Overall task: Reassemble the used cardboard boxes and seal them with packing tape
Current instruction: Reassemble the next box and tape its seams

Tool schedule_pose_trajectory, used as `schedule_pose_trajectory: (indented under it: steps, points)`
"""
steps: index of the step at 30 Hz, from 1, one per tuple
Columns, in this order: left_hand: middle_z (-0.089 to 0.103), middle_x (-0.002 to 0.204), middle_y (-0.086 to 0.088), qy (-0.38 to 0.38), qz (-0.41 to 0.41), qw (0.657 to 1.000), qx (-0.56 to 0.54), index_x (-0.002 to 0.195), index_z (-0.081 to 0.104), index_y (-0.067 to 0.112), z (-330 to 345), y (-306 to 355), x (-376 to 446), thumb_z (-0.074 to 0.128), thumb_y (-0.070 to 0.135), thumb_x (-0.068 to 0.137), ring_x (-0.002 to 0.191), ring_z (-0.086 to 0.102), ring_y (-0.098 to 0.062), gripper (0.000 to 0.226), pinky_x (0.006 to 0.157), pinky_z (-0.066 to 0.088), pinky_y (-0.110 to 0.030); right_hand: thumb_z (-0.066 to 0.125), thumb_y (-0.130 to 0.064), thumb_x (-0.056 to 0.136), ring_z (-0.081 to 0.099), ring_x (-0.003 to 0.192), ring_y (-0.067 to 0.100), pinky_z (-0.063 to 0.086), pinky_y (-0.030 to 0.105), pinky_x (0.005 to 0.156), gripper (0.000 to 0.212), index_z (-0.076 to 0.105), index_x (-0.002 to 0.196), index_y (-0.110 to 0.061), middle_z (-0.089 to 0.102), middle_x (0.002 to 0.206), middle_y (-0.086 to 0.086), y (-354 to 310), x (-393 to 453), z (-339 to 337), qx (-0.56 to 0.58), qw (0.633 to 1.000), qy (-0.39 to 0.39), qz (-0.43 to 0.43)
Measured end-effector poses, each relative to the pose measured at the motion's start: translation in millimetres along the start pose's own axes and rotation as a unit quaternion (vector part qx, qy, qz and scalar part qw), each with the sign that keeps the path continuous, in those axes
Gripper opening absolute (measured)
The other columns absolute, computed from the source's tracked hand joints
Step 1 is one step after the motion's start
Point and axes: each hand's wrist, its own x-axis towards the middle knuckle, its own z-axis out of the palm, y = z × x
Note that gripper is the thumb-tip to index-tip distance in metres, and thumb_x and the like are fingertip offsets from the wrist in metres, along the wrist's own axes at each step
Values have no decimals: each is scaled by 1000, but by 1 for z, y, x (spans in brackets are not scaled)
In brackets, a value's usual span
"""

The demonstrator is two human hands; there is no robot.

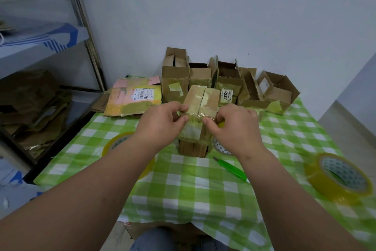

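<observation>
In the head view, a small cardboard box [198, 116] near the desk's middle is held upright, its closed flaps pinched together at the taped near edge by the left hand [162, 122] and right hand [236, 126]. Along the far edge, assembled boxes [223, 81] are left open-topped; flattened boxes [134, 99] at the far left corner are judged still unassembled.
</observation>
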Motion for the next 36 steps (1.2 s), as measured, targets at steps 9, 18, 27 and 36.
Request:
schedule_pose_trajectory:
  steps: [9,18,27,36]
  points:
    - [53,74,14,0,-6,1000,13,110,65,30,3,6,1,72,46,85,76,55,-14,30,60,38,-27,64,-49,87,50,81,16,41,35,78,30,46,71,-30,48,82,-12,3,-4,-5,68,997,-40,-6]
    - [62,79,5,15,-61,987,-149,122,68,37,5,-12,-1,61,22,97,72,58,-16,30,63,49,-30,62,-21,90,58,102,19,47,35,87,32,64,122,-22,62,115,1,18,-8,-20,313,928,-140,145]
    - [70,111,2,-37,-108,976,-183,146,39,42,-4,-8,13,53,39,98,104,65,-15,51,96,52,-46,74,-8,79,68,96,28,51,50,98,28,72,104,-22,74,101,8,11,-27,-10,526,816,-147,189]
    - [37,153,-5,-95,-55,993,-36,153,31,18,0,18,14,81,53,73,138,39,-22,100,112,35,-36,70,-11,88,68,102,14,52,29,87,44,61,130,-18,73,111,-2,0,-49,5,600,768,-128,186]
